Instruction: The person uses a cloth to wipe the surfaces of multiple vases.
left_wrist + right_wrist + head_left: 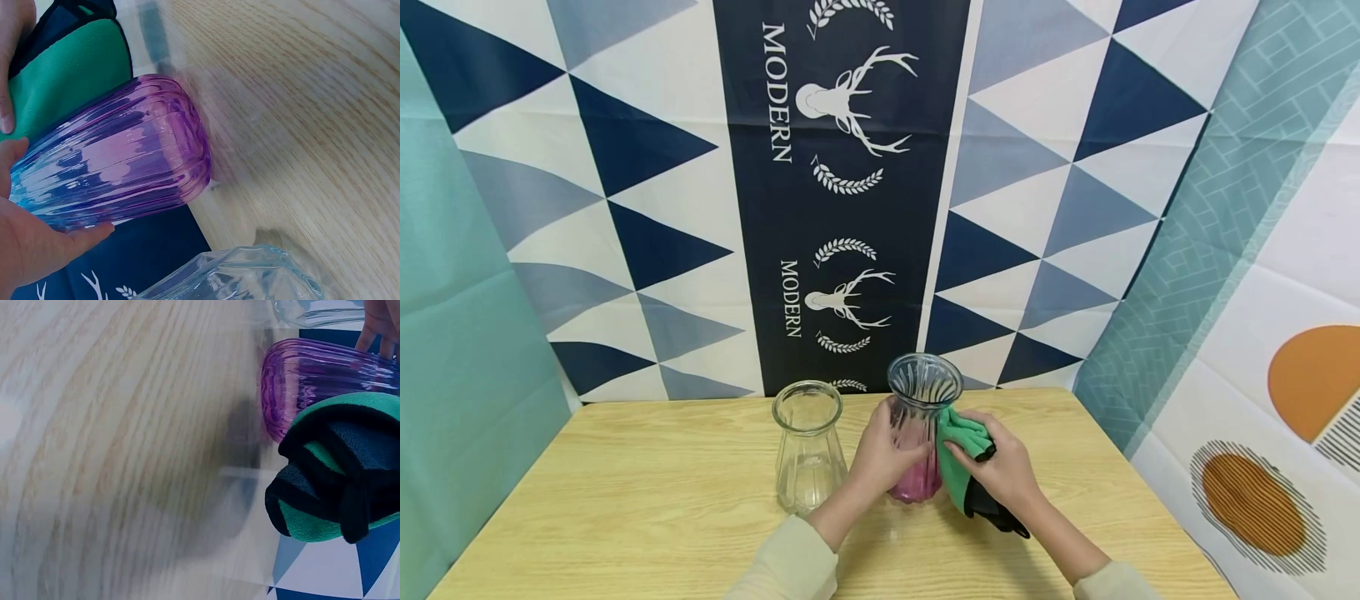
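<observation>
A ribbed glass vase (917, 446), bluish at its flared rim and pink-purple at its base, stands upright or nearly so over the table. My left hand (880, 454) grips its left side, thumb across the front. In my right hand (1000, 467) a green cloth with black edging (958, 458) is pinched, touching the vase's right side below the rim. The cloth's dark end hangs down. In the left wrist view the purple base (169, 144) shows plainly. The folded cloth (344, 469) covers part of the vase in the right wrist view, and hides my right hand there.
A clear glass vase (808, 471) stands on the wooden table (647, 500), just left of my left hand. Behind the table hangs a patterned cloth (842, 208) with triangles and deer heads. Another printed sheet (1240, 400) hangs at the right.
</observation>
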The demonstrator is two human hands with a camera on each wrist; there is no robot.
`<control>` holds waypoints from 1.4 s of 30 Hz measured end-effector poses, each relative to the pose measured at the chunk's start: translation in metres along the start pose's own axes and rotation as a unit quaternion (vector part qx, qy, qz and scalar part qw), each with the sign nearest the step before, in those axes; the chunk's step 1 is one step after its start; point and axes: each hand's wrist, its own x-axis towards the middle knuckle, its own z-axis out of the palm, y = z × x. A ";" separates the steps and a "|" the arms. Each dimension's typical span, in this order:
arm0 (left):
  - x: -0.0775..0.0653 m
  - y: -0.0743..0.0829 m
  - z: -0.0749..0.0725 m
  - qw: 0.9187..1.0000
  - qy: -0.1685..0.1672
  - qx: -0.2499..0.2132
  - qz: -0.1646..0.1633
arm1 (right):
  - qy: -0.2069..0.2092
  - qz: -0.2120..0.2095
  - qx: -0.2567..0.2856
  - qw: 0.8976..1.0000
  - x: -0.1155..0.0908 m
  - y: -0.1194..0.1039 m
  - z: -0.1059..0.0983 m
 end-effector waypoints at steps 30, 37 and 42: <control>0.001 -0.002 -0.003 1.000 -0.007 0.013 0.027 | 0.006 0.021 0.026 0.999 0.004 0.004 0.001; 0.001 -0.002 -0.003 0.999 -0.008 0.012 0.031 | 0.009 0.000 0.025 1.000 0.008 0.001 -0.002; 0.000 -0.001 -0.002 0.999 -0.012 0.008 0.028 | -0.012 0.004 0.028 1.000 0.008 0.003 -0.003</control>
